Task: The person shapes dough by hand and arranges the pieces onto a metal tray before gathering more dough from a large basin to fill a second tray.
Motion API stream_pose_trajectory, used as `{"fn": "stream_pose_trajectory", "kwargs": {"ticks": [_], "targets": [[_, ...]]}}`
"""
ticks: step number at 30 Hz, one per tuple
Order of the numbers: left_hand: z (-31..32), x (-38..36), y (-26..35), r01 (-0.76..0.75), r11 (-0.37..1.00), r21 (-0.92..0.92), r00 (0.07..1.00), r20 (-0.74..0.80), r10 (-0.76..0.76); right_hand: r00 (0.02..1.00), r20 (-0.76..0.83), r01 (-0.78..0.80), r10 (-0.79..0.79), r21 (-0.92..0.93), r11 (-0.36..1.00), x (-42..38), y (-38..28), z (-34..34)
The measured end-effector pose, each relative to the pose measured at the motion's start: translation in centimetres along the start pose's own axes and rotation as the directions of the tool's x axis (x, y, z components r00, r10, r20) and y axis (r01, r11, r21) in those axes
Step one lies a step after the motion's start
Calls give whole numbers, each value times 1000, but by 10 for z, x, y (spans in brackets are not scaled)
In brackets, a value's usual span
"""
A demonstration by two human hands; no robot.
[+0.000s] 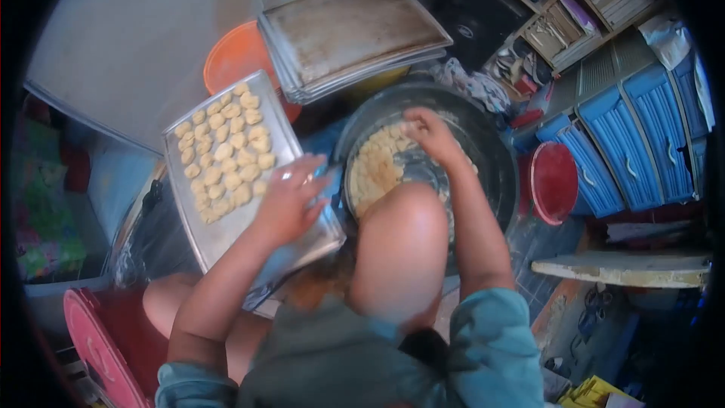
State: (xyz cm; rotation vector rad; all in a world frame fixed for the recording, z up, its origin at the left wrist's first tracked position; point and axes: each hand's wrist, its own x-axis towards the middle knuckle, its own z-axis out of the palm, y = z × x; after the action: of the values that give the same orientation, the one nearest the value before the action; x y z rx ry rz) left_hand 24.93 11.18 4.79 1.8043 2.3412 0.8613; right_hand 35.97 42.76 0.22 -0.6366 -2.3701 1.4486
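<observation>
Blue drawer chest (630, 136), one, largest; far right, cut into shadow, at least three fronts showing. Dark round basin (500, 181), one; knee (408, 215) and right forearm (479, 211) cover much of it. Baking tray stack (355, 26), one, above the basin's upper left edge; lower trays merge, count unclear. Metal tray (223, 242), one, tilted in my view, left of the basin; left forearm (219, 279) hides part of its lower edge. Orange tub (234, 57), one, half behind stack and tray. Red bucket (555, 181), one, just right of the basin.

Two hands, well apart. Left hand (293, 200): over the tray's right side, fingers spread, blurred, something shiny on one finger; contact unclear. Right hand (430, 134): over the basin, fingers bent; cannot tell if they pinch anything.

Dough balls (223, 152): over thirty, close together, towards the tray's upper left corner; exact count blurred. Dough pieces (377, 159): many, uncountable, mostly along the basin's left side, some hidden by the knee.
</observation>
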Motion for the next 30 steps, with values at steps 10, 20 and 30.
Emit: {"fn": "stream_pose_trajectory", "kwargs": {"ticks": [10,20,30], "targets": [[166,173,-52,274,959,68,640,732,-235,607,-283,-702,742,246,668,-144,291,114],[291,204,-140,357,930,84,606,737,-299,898,-261,-432,356,-358,828,61,276,72],[324,208,-145,383,924,-10,620,744,-249,844,403,30,354,-693,720,-34,220,139]]}}
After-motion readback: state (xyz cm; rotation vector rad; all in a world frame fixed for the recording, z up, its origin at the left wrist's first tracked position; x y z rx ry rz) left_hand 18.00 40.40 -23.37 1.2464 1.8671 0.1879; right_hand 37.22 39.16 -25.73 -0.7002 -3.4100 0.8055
